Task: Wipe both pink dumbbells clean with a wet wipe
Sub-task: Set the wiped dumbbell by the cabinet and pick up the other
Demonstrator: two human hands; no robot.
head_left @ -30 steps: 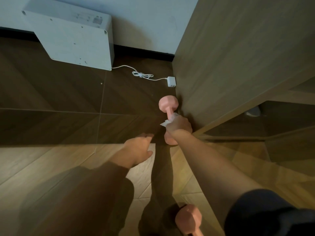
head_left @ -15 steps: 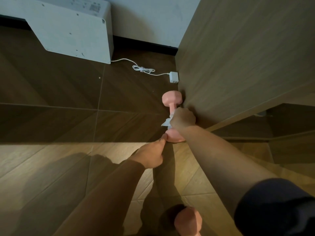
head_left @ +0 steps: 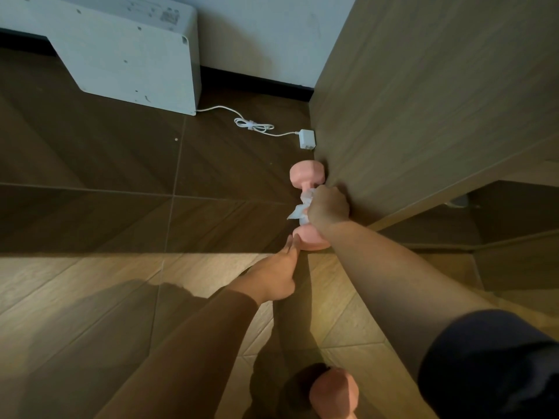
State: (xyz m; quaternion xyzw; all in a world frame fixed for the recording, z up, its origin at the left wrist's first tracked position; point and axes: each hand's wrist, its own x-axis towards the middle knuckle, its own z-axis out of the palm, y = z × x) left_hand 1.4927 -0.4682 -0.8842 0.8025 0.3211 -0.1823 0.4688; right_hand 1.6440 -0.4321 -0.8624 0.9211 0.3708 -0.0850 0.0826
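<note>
View from above, looking down a person's two bare arms toward a wooden floor (head_left: 90, 182), dark in the far half and lit in the near half.

A pink dumbbell (head_left: 307, 176) lies on the floor, pressed up beside the base of a tall wooden cabinet (head_left: 423, 101) on the right. Its length runs away from the viewer, one rounded head far and one near.

The right hand (head_left: 329, 207) is curled round the bar between the two heads, knuckles up. It clutches a white wet wipe (head_left: 299, 210) against the bar. Crumpled ends of the wipe stick out on the hand's left side. The right arm reaches in from the lower right, with a dark sleeve (head_left: 484, 367) at the upper arm.

The left hand (head_left: 272, 278) comes in from the lower left. Its fingers (head_left: 292, 246) are stretched out straight and close together, tips touching the left edge of the dumbbell's near head. It holds nothing.

A second pink dumbbell (head_left: 334, 394) sits at the bottom edge, close to the viewer and well apart from both hands. Only one head of it shows.

Farther back, a white box-shaped appliance (head_left: 130, 52) stands against the wall. A white cable (head_left: 254, 125) trails from it across the floor to a small white plug adapter (head_left: 307, 139), which lies near the cabinet, just beyond the first dumbbell's far head.
</note>
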